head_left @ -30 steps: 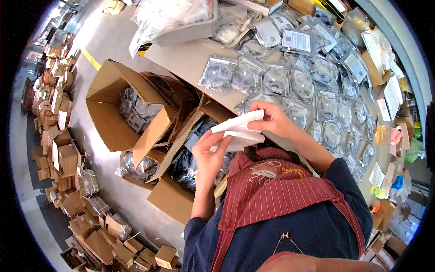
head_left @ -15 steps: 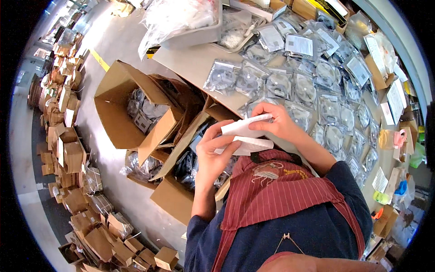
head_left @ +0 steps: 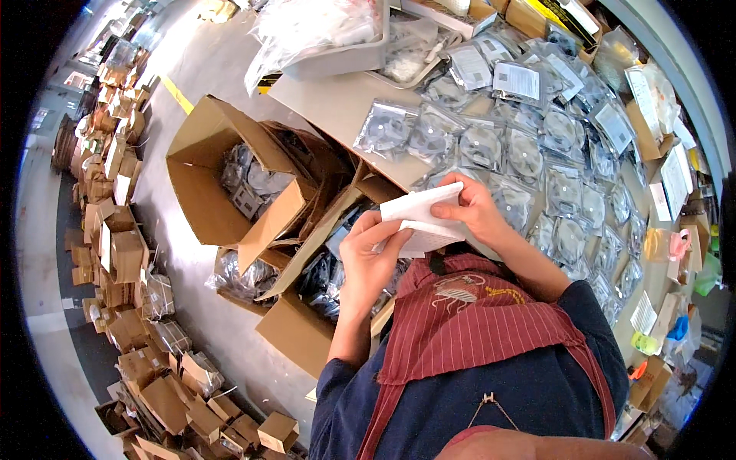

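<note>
Left hand: the left hand (head_left: 372,257) grips the lower edge of a small stack of white paper slips (head_left: 422,218), thumb on top, fingers curled under
Right hand: the right hand (head_left: 469,208) pinches the top slip at its upper right edge, fingertips closed on the paper
Paper slips: held in both hands in front of the chest, above the table edge and the open boxes, touching neither
Change: over the last second the slips sit slightly lower and closer to the body, and the top sheet is lifted a little further off the rest; the grip of both hands is the same
Reading of it: the top slip looks to be in the course of being peeled from the stack, not yet free
Table: the table (head_left: 330,103) carries rows of clear bags with coiled cables (head_left: 529,153), untouched
Boxes: open cardboard boxes (head_left: 222,180) with bagged parts stand on the floor to the left, below the hands
</note>
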A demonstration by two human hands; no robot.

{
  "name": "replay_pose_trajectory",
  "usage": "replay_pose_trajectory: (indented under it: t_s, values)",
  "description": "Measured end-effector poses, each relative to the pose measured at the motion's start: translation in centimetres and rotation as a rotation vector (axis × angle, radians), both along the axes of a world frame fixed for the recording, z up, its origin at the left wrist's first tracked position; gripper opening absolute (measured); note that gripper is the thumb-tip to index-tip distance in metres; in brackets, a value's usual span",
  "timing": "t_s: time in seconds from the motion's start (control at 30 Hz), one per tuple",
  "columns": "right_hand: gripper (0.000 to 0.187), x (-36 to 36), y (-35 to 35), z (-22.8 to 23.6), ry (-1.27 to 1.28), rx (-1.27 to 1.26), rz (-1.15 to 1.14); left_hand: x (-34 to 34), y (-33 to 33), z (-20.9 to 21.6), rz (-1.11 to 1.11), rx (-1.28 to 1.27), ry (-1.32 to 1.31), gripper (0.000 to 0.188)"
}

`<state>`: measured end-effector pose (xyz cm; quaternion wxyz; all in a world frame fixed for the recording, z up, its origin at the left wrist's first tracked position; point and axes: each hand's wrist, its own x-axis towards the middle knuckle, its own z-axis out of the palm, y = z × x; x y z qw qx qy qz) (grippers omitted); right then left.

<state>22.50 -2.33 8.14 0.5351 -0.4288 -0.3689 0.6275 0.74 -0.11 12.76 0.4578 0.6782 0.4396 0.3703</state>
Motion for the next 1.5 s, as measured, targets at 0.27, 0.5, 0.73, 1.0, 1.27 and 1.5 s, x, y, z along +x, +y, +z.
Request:
replay_pose_trajectory:
  t_s: [0.27,0.5,0.73,1.0,1.27,1.5]
  values:
    - [0.029,-0.9,0.0,-0.3,-0.134,0.102,-0.003,-0.3,0.9,0.1,-0.082,-0.017,-0.139,0.016]
    - [0.027,0.3,0.6,0.9,-0.166,0.119,0.123,0.0,0.6,0.2,0.011,0.003,-0.002,0.016]
    - [0.019,1.0,0.9,1.4,-0.168,0.047,0.083,0.4,1.0,0.4,-0.04,0.113,-0.032,0.016]
    - [0.021,0.6,0.7,0.0,-0.097,0.164,-0.014,0.3,1.1,-0.2,-0.047,-0.058,-0.115,0.016]
    - [0.021,2.6,1.7,1.1,-0.258,0.146,0.134,0.7,1.3,0.1,-0.061,0.086,-0.015,0.018]
    - [0.018,2.4,2.3,3.6,-0.354,0.064,0.156,1.2,2.0,0.2,-0.096,0.199,0.018,0.014]
